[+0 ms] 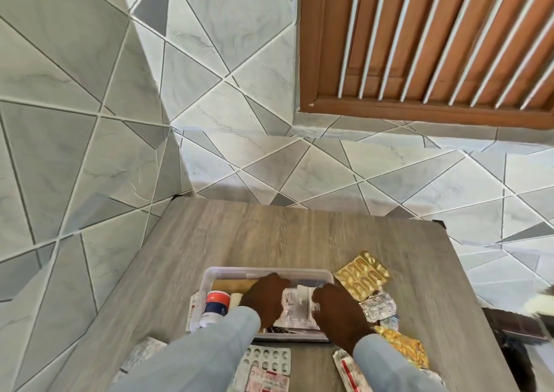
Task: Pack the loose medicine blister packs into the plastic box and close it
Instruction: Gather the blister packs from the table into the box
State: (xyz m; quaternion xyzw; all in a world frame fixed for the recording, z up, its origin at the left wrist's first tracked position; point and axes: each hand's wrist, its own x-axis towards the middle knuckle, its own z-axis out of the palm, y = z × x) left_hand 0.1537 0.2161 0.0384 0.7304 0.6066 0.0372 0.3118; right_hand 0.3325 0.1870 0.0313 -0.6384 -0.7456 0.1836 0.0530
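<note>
1. Head view: both hands inside plastic box (209, 274) on desk (269, 235); left hand (263, 298) and right hand (338, 310) with fingers curled on silver blister packs (295, 304) between them.
2. Best pressed flat, kept below rim.
3. Gold pack (361, 277) just right of grip, white pack (266, 358) nearer, not yet packed.

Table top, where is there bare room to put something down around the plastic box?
The table is bare beyond the plastic box, up to the far edge, and left of the white bottle. Crowded: gold blister pack and silver packs right of the box, more packs along the near edge.
</note>
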